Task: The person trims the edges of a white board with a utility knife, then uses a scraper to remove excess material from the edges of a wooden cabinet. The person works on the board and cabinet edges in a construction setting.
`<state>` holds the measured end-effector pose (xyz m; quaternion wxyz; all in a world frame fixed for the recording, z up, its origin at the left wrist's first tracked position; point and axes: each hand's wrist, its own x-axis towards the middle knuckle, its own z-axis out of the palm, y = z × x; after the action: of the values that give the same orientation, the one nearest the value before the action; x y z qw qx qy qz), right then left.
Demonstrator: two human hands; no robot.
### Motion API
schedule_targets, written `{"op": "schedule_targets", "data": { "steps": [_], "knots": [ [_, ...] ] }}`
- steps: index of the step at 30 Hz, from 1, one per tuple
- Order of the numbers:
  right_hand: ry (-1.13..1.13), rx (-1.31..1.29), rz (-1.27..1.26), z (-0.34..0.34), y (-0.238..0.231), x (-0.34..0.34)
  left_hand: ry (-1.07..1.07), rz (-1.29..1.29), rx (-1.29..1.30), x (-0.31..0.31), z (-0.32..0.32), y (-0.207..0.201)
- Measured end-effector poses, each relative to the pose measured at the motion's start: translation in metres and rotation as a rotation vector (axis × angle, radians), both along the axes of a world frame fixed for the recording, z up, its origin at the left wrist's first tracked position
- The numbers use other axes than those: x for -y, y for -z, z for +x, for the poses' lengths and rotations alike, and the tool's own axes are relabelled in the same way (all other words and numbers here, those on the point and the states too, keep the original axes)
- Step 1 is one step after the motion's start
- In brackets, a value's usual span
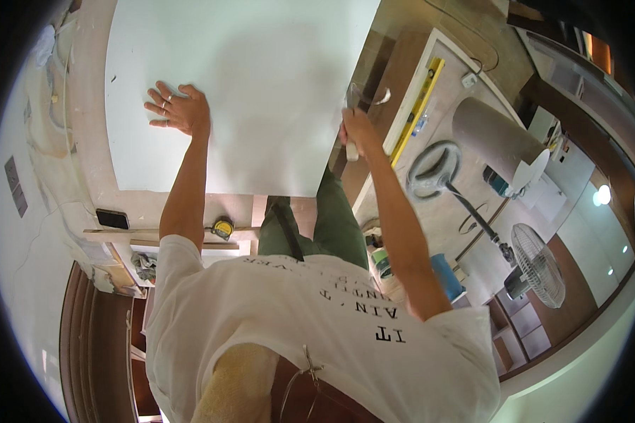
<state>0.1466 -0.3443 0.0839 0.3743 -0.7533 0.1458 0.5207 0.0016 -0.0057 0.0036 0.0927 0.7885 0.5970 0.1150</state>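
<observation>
A large white sheet or panel (pixel 282 92) lies in front of me on a pale work surface, with my shadow across it. My left hand (pixel 180 111) rests flat on its left part, fingers spread, with rings on the fingers. At the panel's right edge my right hand (pixel 358 130) is closed round a tool with a pale handle (pixel 352 151). The tool's grey, blade-like front reaches past my fingers along the edge; its exact kind is unclear. A small white curl (pixel 383 96) shows just beside it, perhaps a shaving.
A phone (pixel 112 218) and a yellow-black tape measure (pixel 222 227) lie near my left forearm. On the right, a yellow spirit level (pixel 418 113) lies on another table (pixel 430 77), with a large roll (pixel 501 144) beside it. A standing fan (pixel 536 264) is further right.
</observation>
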Motion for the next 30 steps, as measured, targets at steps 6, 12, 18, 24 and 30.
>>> {"op": "schedule_targets", "data": {
  "steps": [6, 12, 18, 24, 30],
  "knots": [
    [0.174, 0.023, 0.019, -0.016, 0.005, 0.010, -0.003, -0.023, 0.010, 0.001, -0.001, -0.004],
    [0.277, 0.044, 0.041, -0.021, 0.003, 0.008, -0.009, -0.006, 0.022, 0.001, 0.000, -0.003],
    [0.153, 0.048, 0.031, -0.035, 0.010, 0.013, 0.009, -0.011, 0.019, 0.000, -0.003, 0.001],
    [0.440, -0.019, 0.062, -0.050, 0.009, 0.019, 0.007, 0.004, 0.013, 0.000, -0.003, 0.003],
    [0.180, 0.147, 0.105, -0.066, 0.019, 0.033, 0.028, 0.025, 0.010, 0.001, -0.002, 0.001]
  ]
}}
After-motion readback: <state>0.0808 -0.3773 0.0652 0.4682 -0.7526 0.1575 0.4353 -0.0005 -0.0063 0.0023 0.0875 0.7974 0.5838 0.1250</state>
